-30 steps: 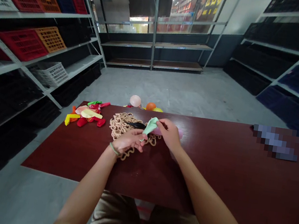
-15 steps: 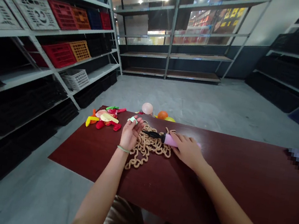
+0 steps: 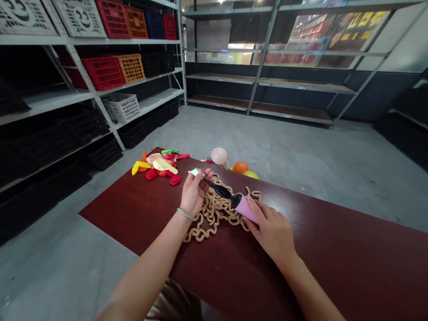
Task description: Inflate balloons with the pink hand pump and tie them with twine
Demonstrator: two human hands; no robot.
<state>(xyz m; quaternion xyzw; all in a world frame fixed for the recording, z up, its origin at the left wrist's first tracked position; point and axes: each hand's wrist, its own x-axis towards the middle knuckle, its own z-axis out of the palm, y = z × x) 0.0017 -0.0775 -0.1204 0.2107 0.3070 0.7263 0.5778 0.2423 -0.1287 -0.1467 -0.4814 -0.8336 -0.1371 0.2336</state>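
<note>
My left hand (image 3: 195, 190) is closed on a small pale green balloon (image 3: 195, 172), its fingers curled upward. My right hand (image 3: 273, 229) wraps round a pink and black balloon pump (image 3: 247, 208), tilted so that its black nozzle end points at my left fingers. Whether the nozzle tip sits inside the balloon is too small to tell. Under the pump lies a tangled tan wavy cord (image 3: 204, 226) on the dark red table (image 3: 129, 217). Left of my left hand is a pile of uninflated balloons (image 3: 163, 165) in red, yellow, pink and green.
Inflated balloons, one pale pink (image 3: 219, 155) and one orange (image 3: 241, 167), show beyond the table's far edge, with a yellow one beside them. Shelves with plastic crates (image 3: 104, 70) stand at the left. A metal rack (image 3: 256, 75) lines the back.
My right hand has lifted and tilted the pump, bringing its nozzle up to my left fingers. The view has turned slightly left.
</note>
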